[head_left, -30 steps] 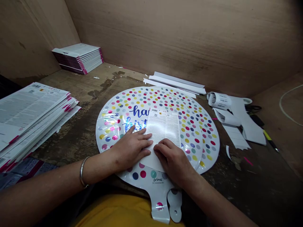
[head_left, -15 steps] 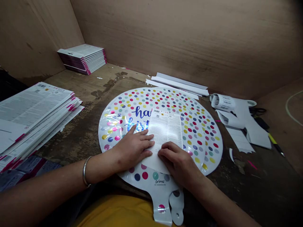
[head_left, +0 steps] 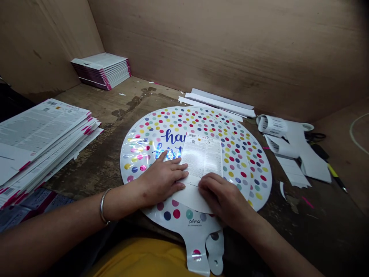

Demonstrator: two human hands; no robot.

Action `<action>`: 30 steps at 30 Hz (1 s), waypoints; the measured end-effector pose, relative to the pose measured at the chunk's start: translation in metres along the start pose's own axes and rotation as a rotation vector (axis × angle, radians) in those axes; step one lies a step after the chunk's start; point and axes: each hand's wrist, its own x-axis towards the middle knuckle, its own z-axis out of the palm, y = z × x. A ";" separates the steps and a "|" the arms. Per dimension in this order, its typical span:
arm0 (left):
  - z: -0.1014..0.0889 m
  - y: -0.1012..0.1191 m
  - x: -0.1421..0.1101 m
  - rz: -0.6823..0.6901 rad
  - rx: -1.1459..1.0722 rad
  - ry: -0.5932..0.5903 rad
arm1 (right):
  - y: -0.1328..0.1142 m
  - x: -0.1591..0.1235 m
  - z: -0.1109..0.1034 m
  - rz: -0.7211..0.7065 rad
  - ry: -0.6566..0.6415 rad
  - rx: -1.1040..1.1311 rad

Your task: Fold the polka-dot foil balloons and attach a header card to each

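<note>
A flat round foil balloon [head_left: 161, 130] with coloured dots and blue writing lies on the table, with another like it [head_left: 256, 165] under its right side. A white printed sheet [head_left: 201, 157] lies on the top balloon. My left hand [head_left: 161, 179] lies flat, fingers stretched out, pressing the sheet's left edge. My right hand [head_left: 223, 198] rests on the sheet's lower right part with its fingers curled and pressed down. The balloon's valve tabs [head_left: 201, 254] point toward me.
A stack of printed cards [head_left: 37, 138] lies at the left, another stack [head_left: 100, 69] at the far left corner. White strips [head_left: 219, 102] lie behind the balloons. A label roll and paper backing [head_left: 285, 142], scissors [head_left: 315, 135] and a pen [head_left: 336, 177] lie at the right. Board walls enclose the table.
My right hand has slid a little to the right along the sheet's lower part. The left hand has stayed in place.
</note>
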 end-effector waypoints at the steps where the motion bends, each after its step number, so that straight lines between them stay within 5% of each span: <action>1: 0.000 -0.001 0.000 0.007 0.000 0.003 | 0.000 0.003 -0.001 -0.007 0.008 -0.039; 9: 0.004 -0.005 -0.001 0.029 -0.013 0.019 | -0.003 0.020 -0.004 -0.189 -0.195 -0.394; 18: 0.003 -0.005 0.000 0.019 -0.029 0.019 | -0.005 0.030 0.005 -0.335 -0.161 -0.564; 22: 0.005 -0.007 -0.001 0.020 -0.020 0.027 | -0.002 0.026 0.004 -0.264 -0.151 -0.454; 27: 0.002 -0.006 -0.001 0.041 -0.014 0.020 | 0.017 0.000 -0.023 0.037 -0.029 -0.046; 30: 0.000 -0.005 0.000 0.033 -0.015 0.006 | 0.018 -0.003 -0.027 0.082 -0.006 -0.025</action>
